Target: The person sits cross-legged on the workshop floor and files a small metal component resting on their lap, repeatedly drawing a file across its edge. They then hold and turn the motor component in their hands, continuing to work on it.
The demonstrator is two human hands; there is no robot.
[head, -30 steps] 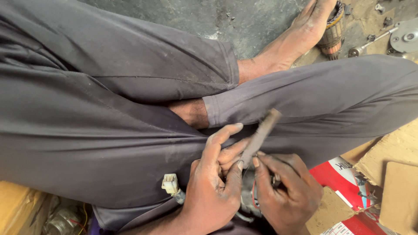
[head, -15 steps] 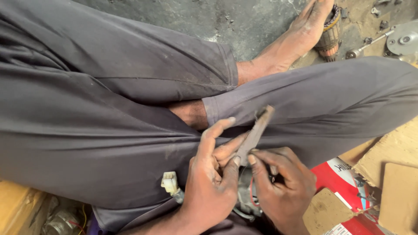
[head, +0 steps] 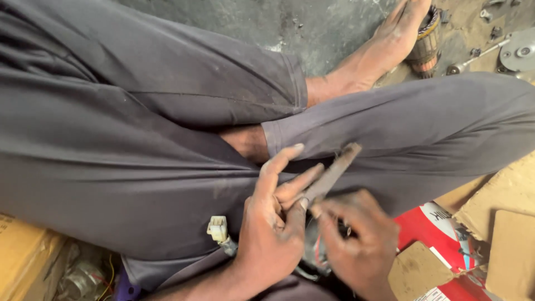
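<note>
Low over the lap, worked with both hands close together. Sat cross-legged on the floor (head: 329, 28) in grey trousers (head: 139, 139), one bare foot (head: 390, 39) out ahead.

Pinched the lower end of a rusty bar (head: 337, 167) in the left hand (head: 273, 239): thumb and middle fingers (head: 298, 189) closed on it, forefinger stretched free above. Kept the bar's long axis slanted, lower end at the fingers, upper end up and to the right, over the right thigh. So lay up and away from both hands, free along most of its length, touching nothing at the far tip as far as could be seen.

Brought the right hand (head: 356, 245) in just below and right of the bar's base, one fingertip at or almost at that end. Blurred there; could not tell whether those fingers were clamped or loose. Left hand plainly the one with the hold, and the nearer to the bar's middle.

Cradled a grey part (head: 313, 256) with red wires under both palms, mostly hidden. Had a white plug (head: 217, 228) hanging just left of the left wrist.

Farther off: a copper-wound rotor (head: 426, 47) by the foot, a metal disc (head: 518, 53), red packet (head: 434, 223) and cardboard (head: 510, 256) at right.
</note>
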